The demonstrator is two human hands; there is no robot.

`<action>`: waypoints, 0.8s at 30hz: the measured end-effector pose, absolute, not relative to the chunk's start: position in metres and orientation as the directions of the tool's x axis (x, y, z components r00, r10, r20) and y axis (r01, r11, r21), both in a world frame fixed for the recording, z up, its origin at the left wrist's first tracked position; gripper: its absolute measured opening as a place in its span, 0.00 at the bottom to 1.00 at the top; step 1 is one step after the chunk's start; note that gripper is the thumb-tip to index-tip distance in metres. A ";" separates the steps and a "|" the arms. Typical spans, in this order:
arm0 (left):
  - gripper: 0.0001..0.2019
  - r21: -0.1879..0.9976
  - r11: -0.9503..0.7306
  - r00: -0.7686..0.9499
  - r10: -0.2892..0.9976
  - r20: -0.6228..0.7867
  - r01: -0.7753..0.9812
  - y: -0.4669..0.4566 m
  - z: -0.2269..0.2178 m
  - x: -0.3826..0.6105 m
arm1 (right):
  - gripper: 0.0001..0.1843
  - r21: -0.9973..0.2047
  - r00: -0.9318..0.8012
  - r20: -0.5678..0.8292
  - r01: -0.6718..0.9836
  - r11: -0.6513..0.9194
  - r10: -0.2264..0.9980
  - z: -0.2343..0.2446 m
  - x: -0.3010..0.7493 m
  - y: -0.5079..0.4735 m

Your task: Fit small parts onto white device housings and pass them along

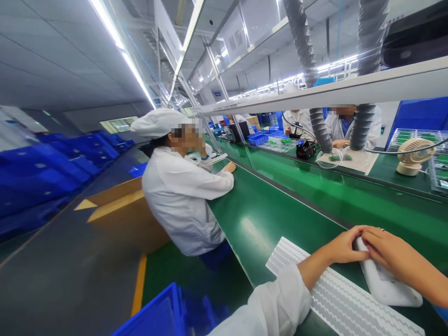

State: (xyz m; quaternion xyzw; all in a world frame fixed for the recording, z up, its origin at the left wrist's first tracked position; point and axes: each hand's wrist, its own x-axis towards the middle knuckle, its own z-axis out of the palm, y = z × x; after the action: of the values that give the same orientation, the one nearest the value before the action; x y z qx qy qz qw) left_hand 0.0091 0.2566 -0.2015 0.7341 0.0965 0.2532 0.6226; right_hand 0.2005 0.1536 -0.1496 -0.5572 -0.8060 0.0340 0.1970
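Observation:
A white plastic device [395,290] with a narrow upper end and a wider lower end lies at the right side of the green bench. My left hand [348,245] curls around its narrow end, thumb along the near side. Over the same end, my right hand [387,249] is bent with its fingers touching the device and meeting my left fingers. What lies under the fingers is hidden. Below my left forearm stretches a long white sheet with grey wavy stripes [345,301].
A co-worker in white coat and cap [182,196] leans on the green bench [259,224] ahead left. Behind them stands a cardboard box [129,214]; a blue bin [157,312] is lower left. Across the green belt [297,172] are a small fan [413,156] and grey ducts [362,126].

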 end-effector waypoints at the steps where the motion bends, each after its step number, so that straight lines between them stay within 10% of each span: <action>1: 0.44 0.960 -0.213 0.852 0.455 0.260 -0.180 0.257 -0.201 0.009 | 0.16 -0.280 -0.311 0.270 0.880 0.384 0.911 -0.146 0.199 0.154; 24: 0.36 0.939 -0.273 0.836 0.447 0.317 -0.210 0.256 -0.181 0.010 | 0.06 -0.539 -0.210 0.196 0.793 0.284 0.958 -0.091 0.193 0.139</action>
State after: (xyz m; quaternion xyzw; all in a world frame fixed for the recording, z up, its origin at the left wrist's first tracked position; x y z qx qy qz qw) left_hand 0.0096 0.2556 -0.1806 0.7490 0.0792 0.2751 0.5975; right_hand 0.1931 0.1392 -0.0905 -0.5755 -0.7605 0.1635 0.2524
